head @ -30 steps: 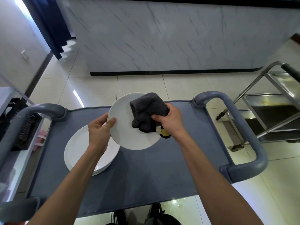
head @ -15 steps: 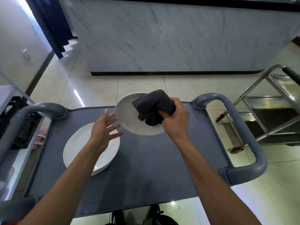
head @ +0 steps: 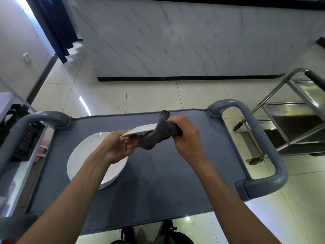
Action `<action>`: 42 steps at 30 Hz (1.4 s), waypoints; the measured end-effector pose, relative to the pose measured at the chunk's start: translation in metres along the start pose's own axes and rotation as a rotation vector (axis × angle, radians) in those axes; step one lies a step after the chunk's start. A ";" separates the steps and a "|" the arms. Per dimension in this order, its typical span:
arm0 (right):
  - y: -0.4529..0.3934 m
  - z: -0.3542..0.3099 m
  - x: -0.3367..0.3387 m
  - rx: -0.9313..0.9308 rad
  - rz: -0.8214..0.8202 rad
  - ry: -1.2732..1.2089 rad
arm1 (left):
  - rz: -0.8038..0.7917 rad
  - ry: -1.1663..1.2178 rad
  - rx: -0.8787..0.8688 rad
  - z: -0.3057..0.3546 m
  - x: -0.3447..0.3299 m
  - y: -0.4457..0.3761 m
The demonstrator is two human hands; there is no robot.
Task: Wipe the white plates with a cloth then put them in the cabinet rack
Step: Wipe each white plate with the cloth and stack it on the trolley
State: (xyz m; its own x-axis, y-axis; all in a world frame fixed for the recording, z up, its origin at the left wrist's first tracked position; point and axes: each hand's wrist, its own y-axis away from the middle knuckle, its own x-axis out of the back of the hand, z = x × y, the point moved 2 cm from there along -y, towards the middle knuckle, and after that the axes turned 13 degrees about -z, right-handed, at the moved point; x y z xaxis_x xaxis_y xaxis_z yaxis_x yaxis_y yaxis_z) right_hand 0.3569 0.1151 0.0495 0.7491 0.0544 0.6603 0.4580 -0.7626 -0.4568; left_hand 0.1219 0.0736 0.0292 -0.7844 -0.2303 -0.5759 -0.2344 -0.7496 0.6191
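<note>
One white plate [head: 140, 130] is gripped by the left hand [head: 117, 147] and wiped with the cloth [head: 161, 133] clutched in the right hand [head: 186, 133]; the stack of plates [head: 91, 155] is judged still unwiped, none racked.

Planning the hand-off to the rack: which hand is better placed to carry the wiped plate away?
Left hand: it already holds the plate by its rim, while the right hand is full of cloth.

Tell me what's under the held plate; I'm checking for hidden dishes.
Under the held plate: grey cloth, left hand, plate stack on the cart. The stack's count is hidden.
</note>
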 end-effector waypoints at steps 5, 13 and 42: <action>0.013 0.010 -0.003 0.040 -0.166 0.039 | 0.049 0.117 -0.096 0.000 0.004 -0.001; 0.016 0.018 0.001 -0.069 -0.439 0.048 | 0.102 0.013 -0.230 0.001 0.012 -0.003; -0.002 -0.033 -0.054 -0.269 -0.130 0.095 | 0.077 -0.341 -0.631 -0.010 -0.019 0.003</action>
State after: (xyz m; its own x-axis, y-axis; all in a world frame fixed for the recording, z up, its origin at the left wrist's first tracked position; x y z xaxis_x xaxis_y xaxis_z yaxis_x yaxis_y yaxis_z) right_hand 0.2996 0.0925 0.0347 0.6388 0.1120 0.7611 0.3944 -0.8971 -0.1990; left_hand 0.1415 0.0698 0.0369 -0.9452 -0.1674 -0.2802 0.1242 -0.9784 0.1653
